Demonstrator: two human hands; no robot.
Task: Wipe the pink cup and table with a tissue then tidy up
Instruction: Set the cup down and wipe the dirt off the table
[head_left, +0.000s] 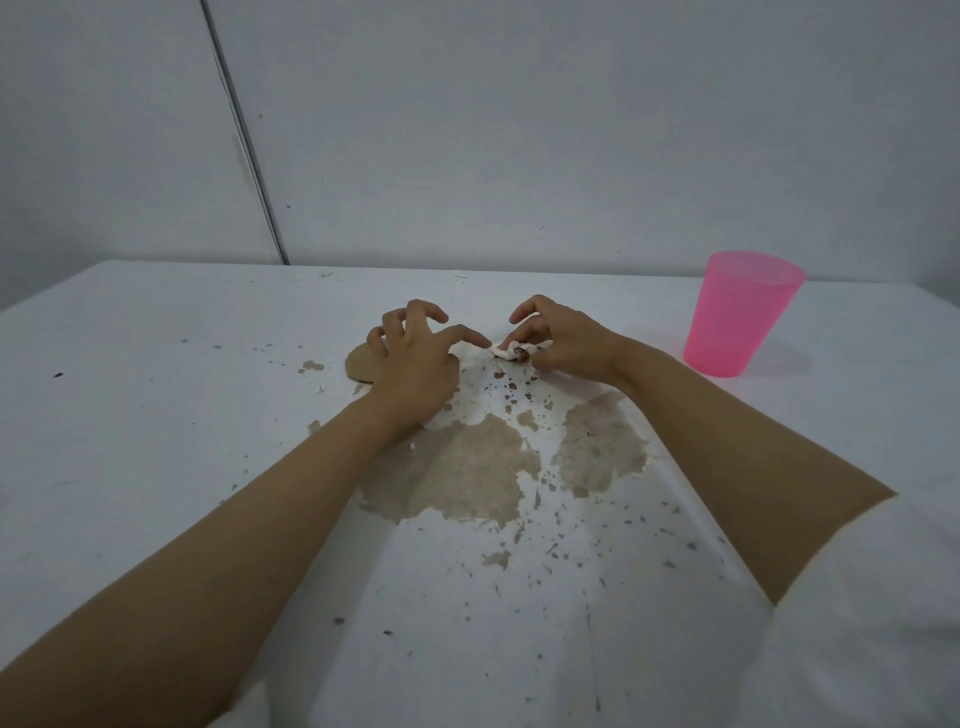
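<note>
A translucent pink cup (740, 312) stands upright at the far right of the white table (156, 415). My right hand (561, 338) pinches a small crumpled, stained white tissue (511, 351) against the table near the middle. Just left of it my left hand (415, 364) hovers with fingers curled like claws, its index fingertip close to the tissue. It holds nothing that I can see and partly covers a brown patch (358, 364).
Large brown worn patches (478, 467) and many dark specks mark the table surface between my forearms and toward the front. A grey wall (519, 130) rises right behind the table's far edge.
</note>
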